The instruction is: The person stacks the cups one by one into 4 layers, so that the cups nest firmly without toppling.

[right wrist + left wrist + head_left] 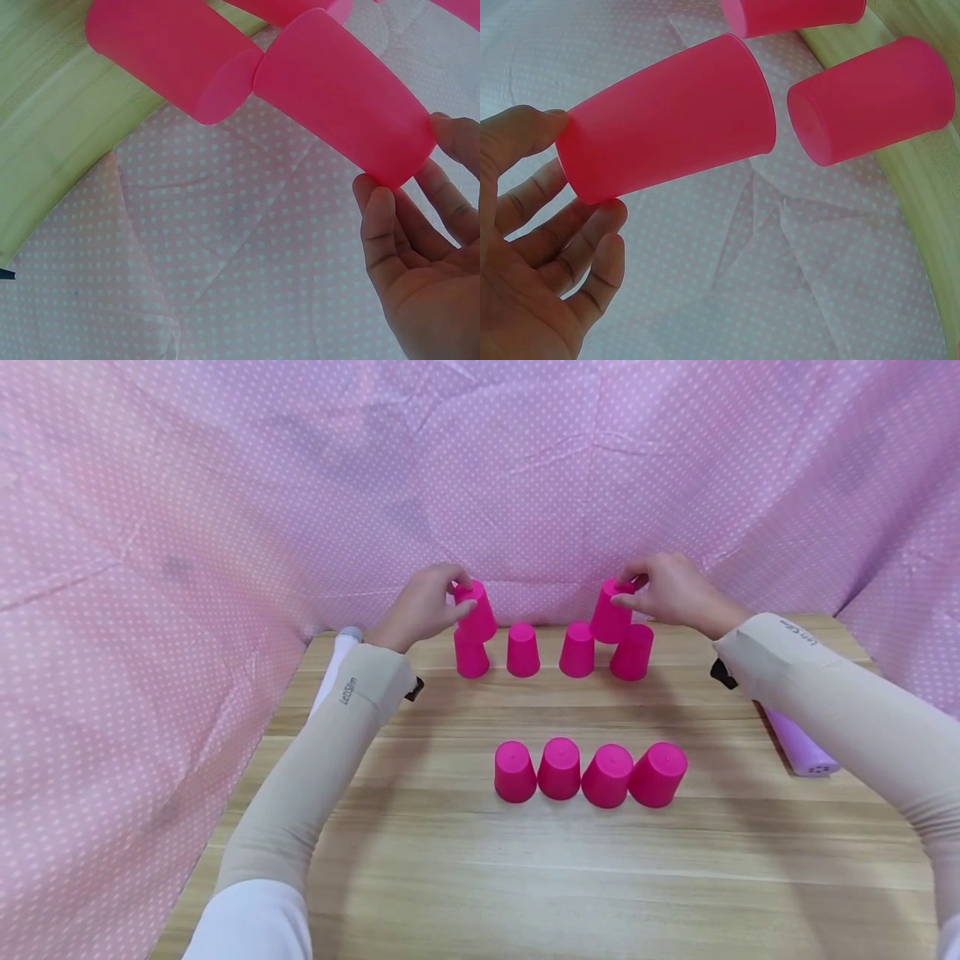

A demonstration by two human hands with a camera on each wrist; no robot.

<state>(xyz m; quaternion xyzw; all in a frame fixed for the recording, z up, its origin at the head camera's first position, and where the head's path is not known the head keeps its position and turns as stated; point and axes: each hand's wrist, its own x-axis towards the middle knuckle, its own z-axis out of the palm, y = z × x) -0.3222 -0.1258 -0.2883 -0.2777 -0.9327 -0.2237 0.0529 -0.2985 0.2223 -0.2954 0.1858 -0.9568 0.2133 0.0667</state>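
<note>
My left hand (429, 604) pinches an upside-down pink plastic cup (667, 120) near its narrow base, thumb on one side and fingers on the other. That cup is above the left end of a back row of inverted pink cups, close over the end cup (874, 101); a gap shows in the left wrist view. My right hand (675, 593) likewise holds a pink cup (341, 94) by its base, slightly tilted. Its rim overlaps the base of the right end cup (176, 56) in the right wrist view; whether they touch I cannot tell. Two inner cups, left (522, 652) and right (577, 652), stand between.
Several more inverted pink cups (559, 768) stand side by side nearer the front of the wooden table (525, 877). A white cylindrical object (337, 664) lies by my left forearm, a purple one (802, 743) under the right. Pink dotted cloth (525, 485) hangs behind.
</note>
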